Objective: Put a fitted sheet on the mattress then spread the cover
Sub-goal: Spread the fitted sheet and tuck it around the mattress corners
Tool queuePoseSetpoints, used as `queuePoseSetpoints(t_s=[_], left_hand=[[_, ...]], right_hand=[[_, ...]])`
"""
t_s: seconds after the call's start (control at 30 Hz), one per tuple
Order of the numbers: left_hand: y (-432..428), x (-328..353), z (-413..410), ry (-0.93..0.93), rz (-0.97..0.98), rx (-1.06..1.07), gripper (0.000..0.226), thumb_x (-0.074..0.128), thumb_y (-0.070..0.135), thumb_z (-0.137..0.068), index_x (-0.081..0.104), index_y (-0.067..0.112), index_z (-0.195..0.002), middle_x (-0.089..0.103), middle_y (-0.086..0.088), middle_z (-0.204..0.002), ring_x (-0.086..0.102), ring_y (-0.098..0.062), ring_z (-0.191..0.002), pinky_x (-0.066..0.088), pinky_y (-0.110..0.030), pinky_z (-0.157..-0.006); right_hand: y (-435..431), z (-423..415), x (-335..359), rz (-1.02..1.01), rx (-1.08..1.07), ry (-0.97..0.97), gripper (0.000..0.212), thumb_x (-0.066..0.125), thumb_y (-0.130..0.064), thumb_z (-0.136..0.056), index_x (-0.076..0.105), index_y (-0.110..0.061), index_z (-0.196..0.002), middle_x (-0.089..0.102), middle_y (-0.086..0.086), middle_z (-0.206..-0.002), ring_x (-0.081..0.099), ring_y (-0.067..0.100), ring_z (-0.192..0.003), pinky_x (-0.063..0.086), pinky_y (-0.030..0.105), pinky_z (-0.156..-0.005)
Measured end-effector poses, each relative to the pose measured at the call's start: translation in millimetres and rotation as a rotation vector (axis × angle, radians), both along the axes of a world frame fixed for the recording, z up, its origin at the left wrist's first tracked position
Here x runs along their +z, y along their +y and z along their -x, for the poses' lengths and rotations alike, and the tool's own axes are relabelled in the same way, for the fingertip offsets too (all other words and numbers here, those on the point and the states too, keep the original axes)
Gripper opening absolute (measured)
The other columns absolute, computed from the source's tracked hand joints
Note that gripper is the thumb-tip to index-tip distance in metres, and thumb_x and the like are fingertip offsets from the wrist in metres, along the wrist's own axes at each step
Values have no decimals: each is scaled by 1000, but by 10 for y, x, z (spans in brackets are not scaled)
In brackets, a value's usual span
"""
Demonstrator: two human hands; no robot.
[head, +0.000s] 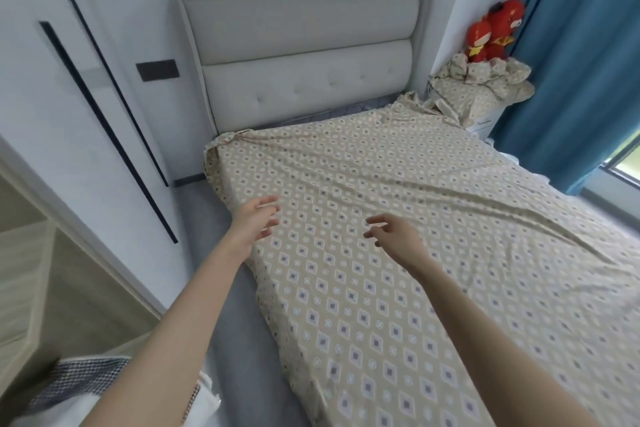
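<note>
A beige fitted sheet [398, 218] with a diamond pattern covers the mattress, with long wrinkles running across its right half. Its far left corner [221, 146] is bunched at the head end, and a strip of grey mattress [311, 118] shows below the headboard. My left hand [256, 222] hovers at the sheet's left edge with fingers loosely spread, holding nothing. Above the sheet's middle my right hand [391, 229] reaches forward, fingers relaxed and empty. A crumpled cover of the same pattern [481, 87] lies piled at the far right of the bed's head.
A grey padded headboard [301, 55] stands against the back wall. Two red plush toys [491, 31] sit on the piled bedding by a blue curtain [581, 55]. A white wardrobe [69, 107] lines the left side, with a narrow grey floor strip [221, 281] beside the bed.
</note>
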State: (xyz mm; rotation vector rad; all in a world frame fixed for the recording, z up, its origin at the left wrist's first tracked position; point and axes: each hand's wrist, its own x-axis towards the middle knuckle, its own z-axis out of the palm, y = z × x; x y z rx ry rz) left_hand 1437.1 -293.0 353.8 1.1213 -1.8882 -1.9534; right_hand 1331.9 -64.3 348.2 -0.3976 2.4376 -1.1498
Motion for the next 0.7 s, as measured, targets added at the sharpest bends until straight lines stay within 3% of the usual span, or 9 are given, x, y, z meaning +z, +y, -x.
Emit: queuePoseSetpoints(t_s=[0.07, 0.2, 0.3, 0.4, 0.53, 0.6, 0.7], left_hand=[[-108, -18, 84, -12, 7, 32, 24, 51, 9, -94, 59, 20, -114, 63, 1, -106, 57, -10, -76, 47, -22, -70], [-412, -101, 347, -40, 21, 77, 27, 50, 7, -93, 59, 16, -118, 61, -2, -106, 56, -11, -75, 48, -24, -71], [-644, -153, 594, -53, -3, 93, 28, 51, 7, -93, 58, 15, -119, 61, 0, -99, 55, -10, -72, 47, -22, -68], [-931, -203, 845, -89, -47, 92, 28, 51, 7, -94, 57, 16, -121, 60, 0, -105, 54, -9, -73, 45, -21, -68], [-1424, -196, 1100, -101, -39, 110, 30, 51, 10, -94, 57, 16, -123, 60, -2, -110, 55, -9, -75, 48, -26, -77], [-1745, -160, 1171, -89, -22, 129, 29, 51, 12, -94, 58, 16, -122, 61, -2, -110, 56, -10, -79, 49, -27, -81], [-2192, -76, 1234, -44, 41, 173, 27, 49, 12, -93, 59, 18, -118, 62, -1, -111, 57, -14, -88, 47, -24, -76]], right_hand=[[-116, 111, -11, 8, 22, -5, 32, 44, -15, -93, 59, -22, -121, 69, -13, -93, 64, 30, -82, 51, 29, -67], [-433, 374, -99, -7, 53, -6, 31, 45, -16, -93, 60, -24, -119, 70, -13, -93, 67, 29, -93, 53, 32, -70], [-731, 564, -163, -20, 75, -1, 32, 44, -14, -93, 59, -24, -120, 70, -14, -92, 67, 24, -88, 49, 25, -60], [-1128, 762, -246, -34, 103, -30, 33, 43, -13, -94, 58, -21, -122, 69, -13, -92, 64, 25, -80, 43, 17, -50], [-1755, 1001, -285, -55, 123, -55, 33, 43, -14, -94, 57, -22, -123, 68, -12, -95, 66, 32, -90, 40, 20, -46], [-2156, 1112, -253, -72, 152, -57, 32, 43, -16, -95, 57, -23, -122, 69, -11, -96, 65, 32, -97, 42, 21, -49], [-2707, 1259, -169, -69, 197, -39, 31, 42, -17, -96, 57, -24, -123, 68, -12, -97, 67, 25, -92, 43, 21, -54]])
